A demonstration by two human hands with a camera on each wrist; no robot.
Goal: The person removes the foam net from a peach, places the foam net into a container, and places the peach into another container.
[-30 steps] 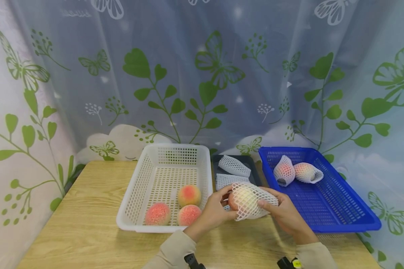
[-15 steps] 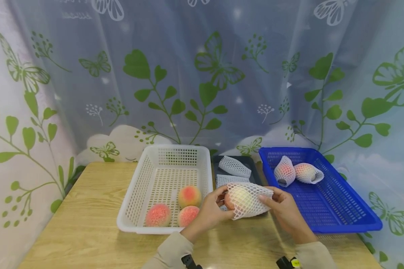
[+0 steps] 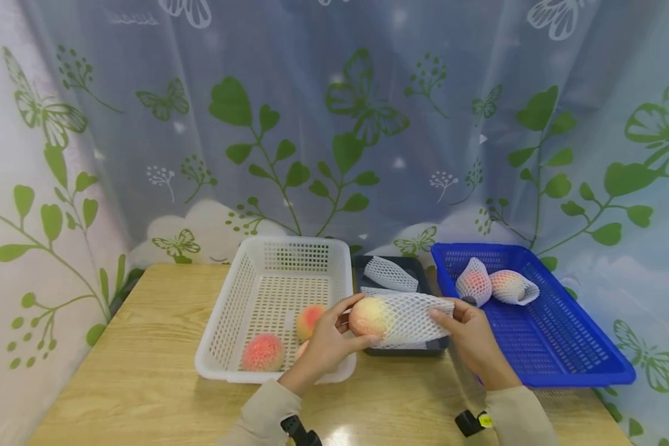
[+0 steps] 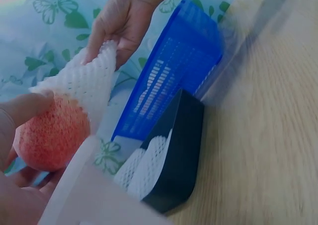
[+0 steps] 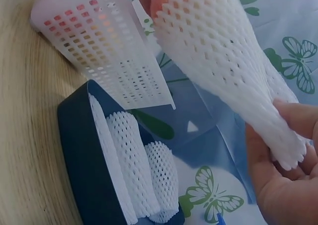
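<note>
A pink-and-yellow peach (image 3: 367, 317) sits in my left hand (image 3: 326, 341), thumb on the near side and fingers behind. Its right part is inside a white foam net sleeve (image 3: 415, 317), while the left part is bare. My right hand (image 3: 472, 337) pinches the sleeve's far right end between thumb and fingers. In the right wrist view, the foam net sleeve (image 5: 218, 51) narrows and bunches where those fingers (image 5: 263, 155) hold it. The left wrist view shows the peach's red side (image 4: 54, 130), with the net's mouth around its upper part.
On the left, a white basket (image 3: 214, 334) contains several bare peaches, one (image 3: 263, 353) near its front. Behind my hands, a dark tray (image 3: 407, 352) holds loose foam sleeves (image 3: 390, 274). Two netted peaches (image 3: 474, 282) lie in the blue basket (image 3: 568, 353) on the right.
The left hand has moved left with the peach. More of the peach is now bare, and the sleeve is drawn out longer between the hands. The right hand keeps its hold on the sleeve's end.
</note>
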